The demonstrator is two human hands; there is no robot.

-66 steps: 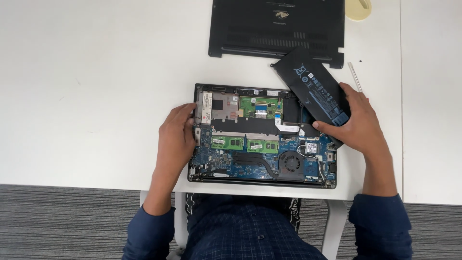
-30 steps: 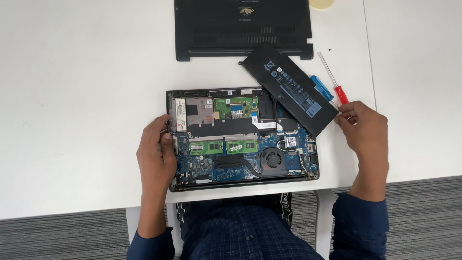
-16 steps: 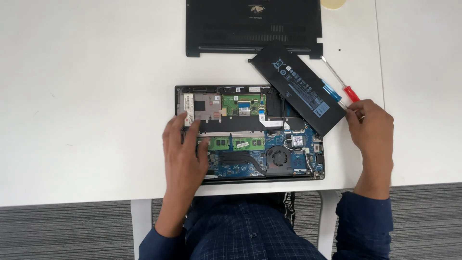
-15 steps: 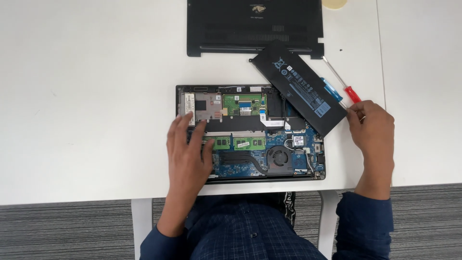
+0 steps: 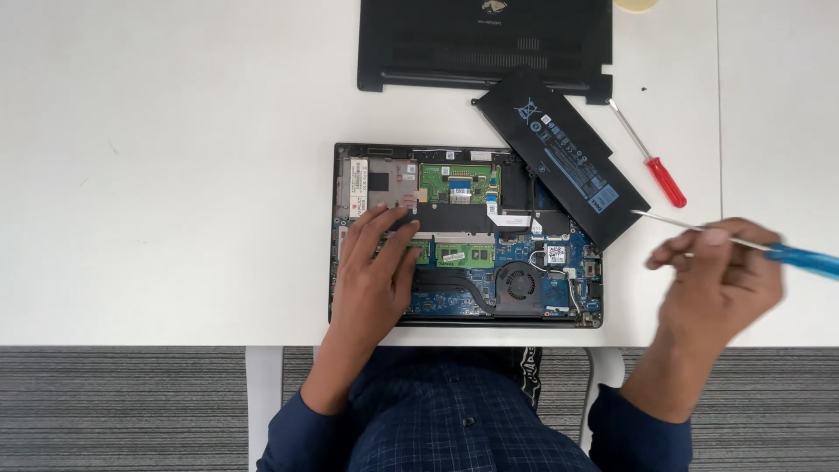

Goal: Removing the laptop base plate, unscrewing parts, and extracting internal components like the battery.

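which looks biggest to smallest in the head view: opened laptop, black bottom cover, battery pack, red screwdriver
1. Opened laptop
2. Black bottom cover, though the frame's top edge cuts it off, so the order of these two is unsure
3. Battery pack
4. Red screwdriver

My white desk [image 5: 175, 157] carries the opened laptop [image 5: 468, 236], its black cover [image 5: 485, 39], a red screwdriver [image 5: 651, 157], and perhaps a tape roll [image 5: 636, 3].

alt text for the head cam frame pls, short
Right hand holds a blue-handled screwdriver above the white table; left hand rests on an opened laptop. A black battery lies tilted across its corner, beside a red-handled screwdriver and the bottom cover.
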